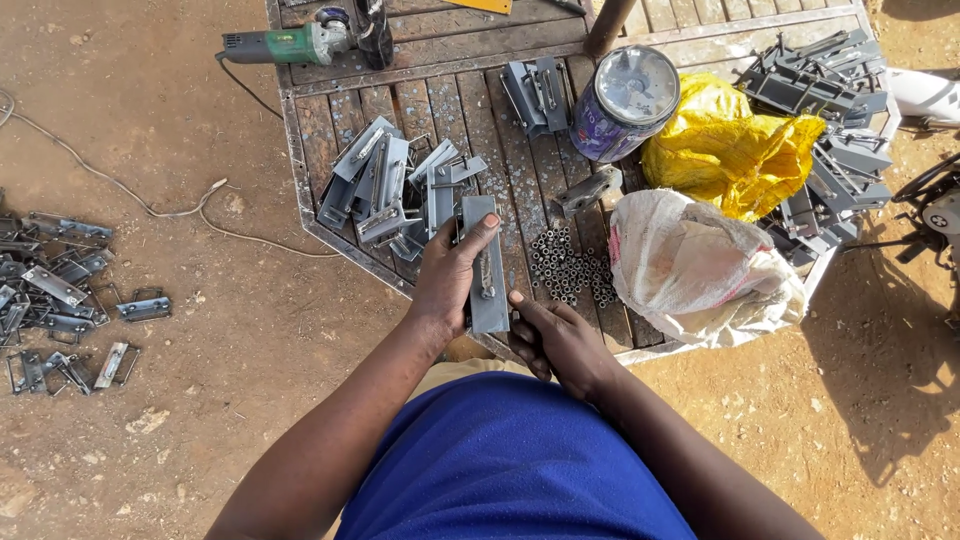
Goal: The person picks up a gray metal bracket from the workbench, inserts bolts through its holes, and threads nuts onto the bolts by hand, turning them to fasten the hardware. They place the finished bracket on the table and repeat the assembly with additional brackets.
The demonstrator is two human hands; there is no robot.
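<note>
Fingers of the left hand [450, 280] wrap around a grey metal latch plate [486, 265], holding it upright on the slatted metal table [320, 140]. Just right of its lower end, the right hand [555, 340] is loosely curled, thumb touching the plate's bottom corner.

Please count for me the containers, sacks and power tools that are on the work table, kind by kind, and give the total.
Paint tin with lid: 1
Yellow plastic bag: 1
White woven sack: 1
Green angle grinder: 1
Total: 4
Not counted: the grey metal plate held by the left hand, with the right hand beside it.
</note>
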